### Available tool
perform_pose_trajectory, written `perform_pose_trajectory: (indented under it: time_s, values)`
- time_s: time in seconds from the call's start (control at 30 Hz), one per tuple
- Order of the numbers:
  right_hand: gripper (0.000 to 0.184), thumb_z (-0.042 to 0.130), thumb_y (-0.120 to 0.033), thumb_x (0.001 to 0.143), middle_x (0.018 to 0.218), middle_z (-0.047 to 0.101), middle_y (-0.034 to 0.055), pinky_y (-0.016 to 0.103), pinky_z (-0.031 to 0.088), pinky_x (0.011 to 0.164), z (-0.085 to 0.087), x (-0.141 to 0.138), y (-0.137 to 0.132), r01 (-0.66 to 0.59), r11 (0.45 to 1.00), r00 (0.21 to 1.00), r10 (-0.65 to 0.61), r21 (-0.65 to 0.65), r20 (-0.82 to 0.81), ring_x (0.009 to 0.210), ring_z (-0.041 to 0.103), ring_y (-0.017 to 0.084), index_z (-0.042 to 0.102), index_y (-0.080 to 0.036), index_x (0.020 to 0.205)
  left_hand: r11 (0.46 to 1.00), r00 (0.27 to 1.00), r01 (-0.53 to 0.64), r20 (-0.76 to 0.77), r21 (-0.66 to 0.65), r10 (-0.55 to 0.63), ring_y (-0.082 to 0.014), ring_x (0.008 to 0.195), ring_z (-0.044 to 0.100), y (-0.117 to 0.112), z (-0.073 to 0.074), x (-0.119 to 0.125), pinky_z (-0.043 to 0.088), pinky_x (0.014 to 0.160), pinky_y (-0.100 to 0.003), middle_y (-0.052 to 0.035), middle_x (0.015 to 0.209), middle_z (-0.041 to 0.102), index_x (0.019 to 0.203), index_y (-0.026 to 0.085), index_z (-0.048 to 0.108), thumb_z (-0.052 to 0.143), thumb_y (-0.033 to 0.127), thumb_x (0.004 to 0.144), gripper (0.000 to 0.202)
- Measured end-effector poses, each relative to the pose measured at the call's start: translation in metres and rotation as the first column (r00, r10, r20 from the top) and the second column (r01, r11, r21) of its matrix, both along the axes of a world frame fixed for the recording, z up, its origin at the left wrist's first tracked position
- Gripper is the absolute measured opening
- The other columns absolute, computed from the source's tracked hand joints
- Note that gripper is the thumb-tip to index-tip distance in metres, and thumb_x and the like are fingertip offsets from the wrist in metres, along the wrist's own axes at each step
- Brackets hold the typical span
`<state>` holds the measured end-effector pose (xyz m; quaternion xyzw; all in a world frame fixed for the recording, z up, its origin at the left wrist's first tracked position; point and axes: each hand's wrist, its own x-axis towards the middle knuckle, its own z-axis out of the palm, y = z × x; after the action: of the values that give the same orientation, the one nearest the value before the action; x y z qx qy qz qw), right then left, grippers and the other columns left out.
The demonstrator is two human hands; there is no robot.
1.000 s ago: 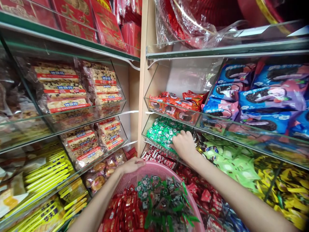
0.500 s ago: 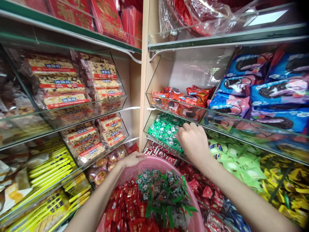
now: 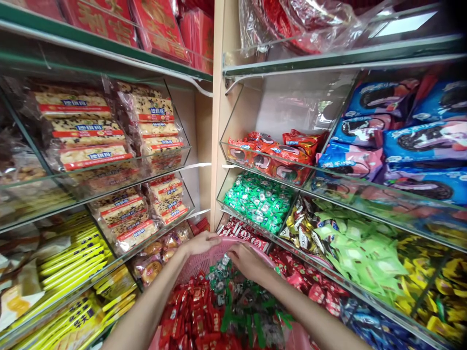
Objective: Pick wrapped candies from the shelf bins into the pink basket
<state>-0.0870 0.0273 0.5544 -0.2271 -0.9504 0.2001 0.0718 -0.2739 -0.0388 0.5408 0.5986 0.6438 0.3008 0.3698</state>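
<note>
A pink plastic basket [image 3: 199, 265] sits low in the middle, filled with red-wrapped sweets [image 3: 193, 311] and dark green-wrapped sweets [image 3: 244, 301]. My left hand [image 3: 200, 243] grips the basket's far rim, fingers curled over it. My right hand [image 3: 245, 260] is down in the basket on the green-wrapped pile, fingers bent round sweets; which ones they hold is hidden. Just above, a clear bin holds bright green sweets [image 3: 259, 199].
Clear shelf bins surround me: nut bars [image 3: 91, 131] on the left, yellow packs [image 3: 69, 265] below, orange snack packs [image 3: 277, 155], blue and pink biscuit packs [image 3: 401, 141], gold sweets [image 3: 302, 228] and light green packets [image 3: 357, 248] on the right. Red paper goods fill the top shelf.
My right hand has left the bin of bright green sweets and come down into the basket. The left hand has stayed on the rim.
</note>
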Motion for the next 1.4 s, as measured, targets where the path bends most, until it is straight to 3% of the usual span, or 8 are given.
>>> perform_pose_trajectory:
  time_s: [0.13, 0.3, 0.47, 0.57, 0.7, 1.0, 1.27, 1.4]
  values:
    - [0.032, 0.042, -0.025, 0.087, 0.105, 0.059, 0.0073, 0.028, 0.036, 0.079, 0.028, 0.01, -0.009, -0.033, 0.993, 0.997, 0.041, 0.112, -0.071, 0.097, 0.052, 0.019, 0.052, -0.022, 0.117, 1.0, 1.0, -0.016, 0.008, -0.003, 0.016, -0.0115, 0.064, 0.038, 0.0, -0.003, -0.001, 0.031, 0.061, -0.022, 0.0002, 0.067, 0.044, 0.073, 0.012, 0.054, 0.041, 0.051, 0.078, 0.042]
    - [0.024, 0.039, -0.025, 0.089, 0.085, 0.06, 0.0043, 0.027, 0.035, 0.076, 0.09, 0.025, 0.003, -0.01, 0.945, 0.992, 0.051, 0.326, -0.118, 0.085, 0.051, 0.017, 0.062, -0.022, 0.095, 1.0, 1.0, -0.013, 0.002, -0.019, 0.013, -0.0113, 0.063, 0.038, 0.0, 0.003, 0.001, 0.031, 0.06, -0.022, 0.0004, 0.065, 0.043, 0.073, 0.011, 0.054, 0.041, 0.053, 0.078, 0.044]
    - [0.019, 0.045, -0.024, 0.086, 0.084, 0.057, 0.0087, 0.032, 0.029, 0.069, 0.133, 0.032, 0.034, 0.207, 0.727, 0.976, -0.202, 0.655, -0.084, 0.084, 0.045, 0.021, 0.063, -0.017, 0.081, 1.0, 1.0, 0.006, 0.016, -0.028, -0.005, -0.0109, 0.063, 0.037, 0.001, 0.011, 0.004, 0.03, 0.057, -0.021, 0.0005, 0.065, 0.04, 0.07, 0.011, 0.051, 0.04, 0.055, 0.078, 0.046]
    - [0.016, 0.051, -0.026, 0.082, 0.089, 0.055, 0.0112, 0.036, 0.027, 0.072, 0.136, 0.031, 0.044, 0.23, 0.611, 0.96, -0.271, 0.757, -0.073, 0.089, 0.042, 0.024, 0.063, -0.015, 0.081, 1.0, 1.0, 0.007, 0.019, -0.027, -0.006, -0.0105, 0.062, 0.036, 0.001, 0.013, 0.004, 0.029, 0.056, -0.021, 0.0005, 0.064, 0.039, 0.069, 0.011, 0.049, 0.041, 0.055, 0.077, 0.045]
    - [0.02, 0.058, -0.033, 0.077, 0.093, 0.054, 0.0123, 0.043, 0.025, 0.081, 0.128, 0.028, 0.049, 0.216, 0.568, 0.961, -0.268, 0.794, -0.07, 0.092, 0.039, 0.025, 0.066, -0.014, 0.08, 1.0, 1.0, 0.003, 0.019, -0.021, -0.002, -0.0108, 0.062, 0.037, 0.001, 0.013, 0.002, 0.03, 0.057, -0.021, 0.0, 0.066, 0.041, 0.071, 0.011, 0.052, 0.04, 0.054, 0.078, 0.045]
    - [0.016, 0.053, -0.021, 0.079, 0.087, 0.056, 0.0105, 0.047, 0.019, 0.085, 0.121, 0.028, 0.054, 0.211, 0.591, 0.964, -0.258, 0.779, -0.066, 0.089, 0.039, 0.023, 0.067, -0.015, 0.072, 1.0, 1.0, -0.019, 0.016, -0.021, 0.019, -0.011, 0.063, 0.037, 0.002, 0.014, 0.006, 0.031, 0.058, -0.021, 0.0001, 0.066, 0.042, 0.073, 0.011, 0.054, 0.041, 0.055, 0.078, 0.046]
    - [0.022, 0.045, -0.014, 0.084, 0.079, 0.055, 0.0066, 0.042, 0.018, 0.083, 0.123, 0.035, 0.054, 0.268, 0.529, 0.962, -0.188, 0.805, -0.198, 0.083, 0.038, 0.02, 0.062, -0.016, 0.07, 1.0, 0.999, -0.02, 0.049, 0.005, 0.02, -0.011, 0.063, 0.039, 0.007, 0.014, 0.02, 0.032, 0.061, -0.022, 0.0, 0.066, 0.044, 0.073, 0.011, 0.055, 0.041, 0.054, 0.078, 0.045]
    - [0.02, 0.043, -0.018, 0.087, 0.088, 0.056, 0.0065, 0.037, 0.022, 0.081, 0.126, 0.046, 0.039, 0.244, 0.614, 0.966, -0.084, 0.751, -0.246, 0.086, 0.04, 0.019, 0.061, -0.017, 0.08, 0.999, 0.998, -0.03, 0.062, 0.018, 0.029, -0.0119, 0.064, 0.041, 0.007, 0.012, 0.026, 0.033, 0.062, -0.022, -0.0011, 0.068, 0.049, 0.076, 0.011, 0.057, 0.041, 0.056, 0.078, 0.048]
